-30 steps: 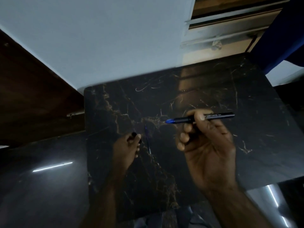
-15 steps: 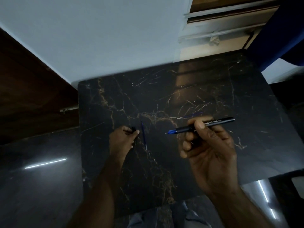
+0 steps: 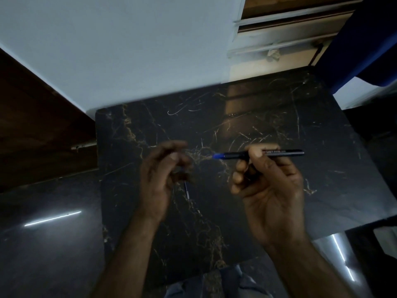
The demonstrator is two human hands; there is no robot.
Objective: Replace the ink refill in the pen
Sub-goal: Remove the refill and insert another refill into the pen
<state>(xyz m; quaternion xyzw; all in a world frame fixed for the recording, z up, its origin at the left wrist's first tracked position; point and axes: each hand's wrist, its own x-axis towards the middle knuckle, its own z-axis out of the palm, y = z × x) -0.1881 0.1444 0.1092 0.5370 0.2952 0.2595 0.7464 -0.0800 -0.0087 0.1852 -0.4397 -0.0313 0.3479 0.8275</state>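
Thumb and forefinger of the right hand (image 3: pixel 268 186) pinch the pen (image 3: pixel 285 152) near the middle of its dark barrel. The other three fingers curl loosely under it, toward the palm. The pen lies roughly level above the table (image 3: pixel 214 222). Its blue tip (image 3: pixel 218 155) sticks out past the thumb toward the left hand (image 3: pixel 159 175), and the printed end of the barrel runs out the other way, beyond the knuckles.

The left hand is raised over the table and badly blurred. Its fingers are bent inward with the thumb close beneath them, and I cannot tell whether they have hold of anything. The fingertips are well apart from the pen's blue tip, with bare marble showing between them.

Just below the left thumb and fingertips a thin refill (image 3: pixel 187 190) shows, with a bluish shaft and a pale point, lying along the dark veined tabletop. Its upper end is lost behind the blurred fingers, so whether they touch it is unclear.
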